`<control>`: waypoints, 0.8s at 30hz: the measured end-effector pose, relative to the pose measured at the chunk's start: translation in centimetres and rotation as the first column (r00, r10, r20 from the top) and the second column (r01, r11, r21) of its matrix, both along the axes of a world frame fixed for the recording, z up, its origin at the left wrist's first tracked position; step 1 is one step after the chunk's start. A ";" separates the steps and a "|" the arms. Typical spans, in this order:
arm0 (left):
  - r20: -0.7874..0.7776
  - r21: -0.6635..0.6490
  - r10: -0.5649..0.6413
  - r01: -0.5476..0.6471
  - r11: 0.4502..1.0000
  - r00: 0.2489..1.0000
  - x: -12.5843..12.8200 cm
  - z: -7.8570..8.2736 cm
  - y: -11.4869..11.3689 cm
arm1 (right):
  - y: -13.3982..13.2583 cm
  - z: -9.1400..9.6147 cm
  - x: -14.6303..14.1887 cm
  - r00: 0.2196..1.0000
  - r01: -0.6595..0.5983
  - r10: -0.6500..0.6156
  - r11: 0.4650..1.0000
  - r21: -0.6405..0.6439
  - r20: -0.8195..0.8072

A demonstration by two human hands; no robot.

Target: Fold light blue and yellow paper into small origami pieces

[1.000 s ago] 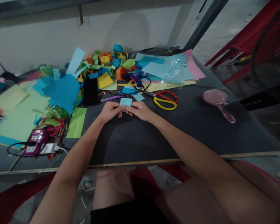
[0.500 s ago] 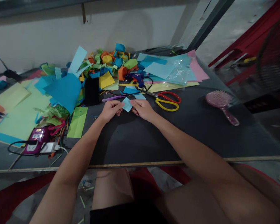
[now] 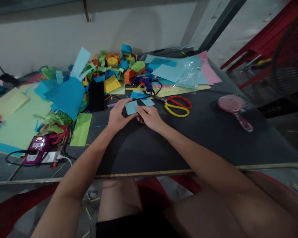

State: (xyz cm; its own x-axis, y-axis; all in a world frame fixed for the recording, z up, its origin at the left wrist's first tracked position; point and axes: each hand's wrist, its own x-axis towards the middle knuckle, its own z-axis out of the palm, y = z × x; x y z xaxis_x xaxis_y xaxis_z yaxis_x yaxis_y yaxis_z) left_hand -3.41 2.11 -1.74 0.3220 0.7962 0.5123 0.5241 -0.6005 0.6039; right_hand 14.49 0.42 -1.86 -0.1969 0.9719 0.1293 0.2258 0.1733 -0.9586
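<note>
Blue paper [image 3: 131, 108] is pinched in the fingers [image 3: 142, 111] of our right hand [image 3: 151, 117], while our left hand [image 3: 117, 114] has its fingers spread around it.

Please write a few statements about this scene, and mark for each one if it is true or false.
1. The right hand holds light blue paper. True.
2. The hairbrush lies to the right of the scissors. True.
3. Both scissor handles are blue. False: one is red, the other yellow.
4. A green sheet lies beside the hairbrush. False: the green sheet lies left of the left hand.
</note>
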 end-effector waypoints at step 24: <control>-0.293 0.204 0.055 0.006 0.979 0.955 -0.3 0.3 -0.2 | 0.3 -0.1 0.2 0.995 -0.042 0.037 0.997 0.057 0.091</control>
